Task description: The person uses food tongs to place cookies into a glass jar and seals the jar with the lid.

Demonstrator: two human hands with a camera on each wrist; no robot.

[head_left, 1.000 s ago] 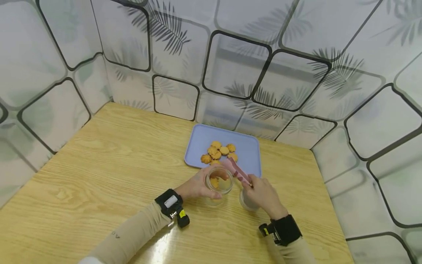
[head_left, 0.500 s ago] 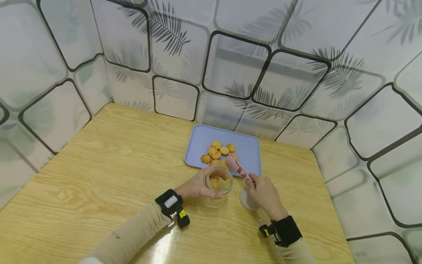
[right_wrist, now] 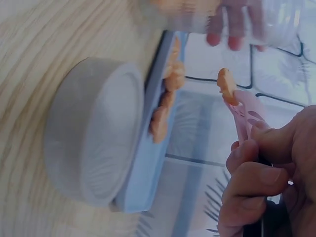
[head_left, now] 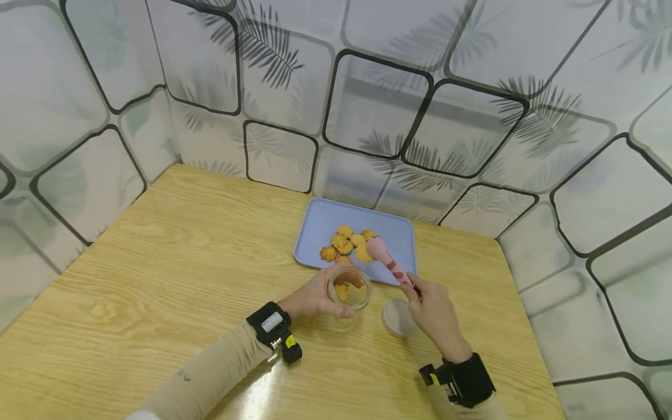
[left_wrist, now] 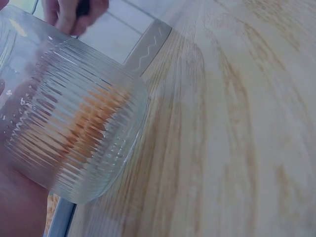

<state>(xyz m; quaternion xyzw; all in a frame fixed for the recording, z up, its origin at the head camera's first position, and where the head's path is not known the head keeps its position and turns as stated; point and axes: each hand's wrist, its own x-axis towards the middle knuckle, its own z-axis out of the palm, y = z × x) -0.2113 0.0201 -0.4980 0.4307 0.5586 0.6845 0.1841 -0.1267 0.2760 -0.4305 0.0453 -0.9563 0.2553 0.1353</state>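
Head view showed the left hand (head_left: 317, 294) curled round a near glass jar (head_left: 358, 298), at least one cookie (head_left: 342, 291) inside; the right hand (head_left: 434, 309), rightward, gripped pink tongs (head_left: 391, 262) pinching another cookie (right_wrist: 226, 85); more cookies (head_left: 341, 239) lay on the far blue tray (head_left: 397, 232), so filling looked only partly done.

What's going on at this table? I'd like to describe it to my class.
A person is handling cookies with tongs. The left hand holds an open glass jar with some cookies already inside. The right hand grips pink tongs, which pinch a single cookie that is not in the jar yet. More cookies lie on a blue tray behind the jar, and a pale round piece, perhaps a lid, sits on the wooden table.
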